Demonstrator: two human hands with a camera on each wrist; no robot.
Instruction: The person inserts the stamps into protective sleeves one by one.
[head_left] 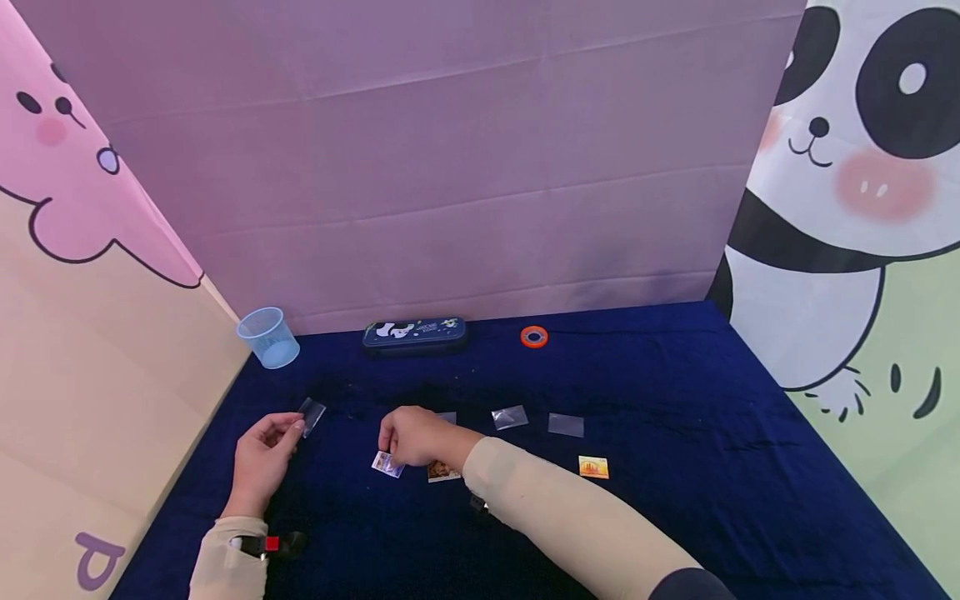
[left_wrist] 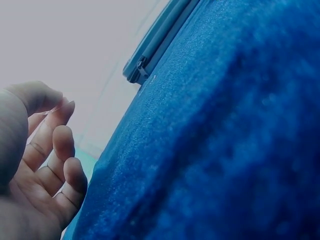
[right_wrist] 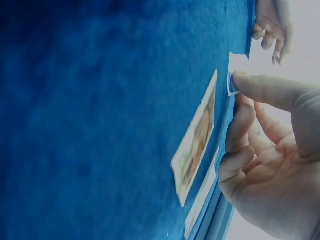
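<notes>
The small picture card [head_left: 386, 465] is pinched in the right hand [head_left: 420, 435], beside a brown picture card [head_left: 443, 472] on the blue worktop [head_left: 637, 517]. The left hand [head_left: 262, 458] pinches a little clear sleeve [head_left: 313, 417]. It looks like picking-up time; next, card and sleeve probably need lining up gently.

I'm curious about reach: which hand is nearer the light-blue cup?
The left hand. It is on the person's side of the light-blue cup, apart from it, pinching a clear plastic piece; the right hand is farther off, to the cup's right, pinching a small picture card.
</notes>
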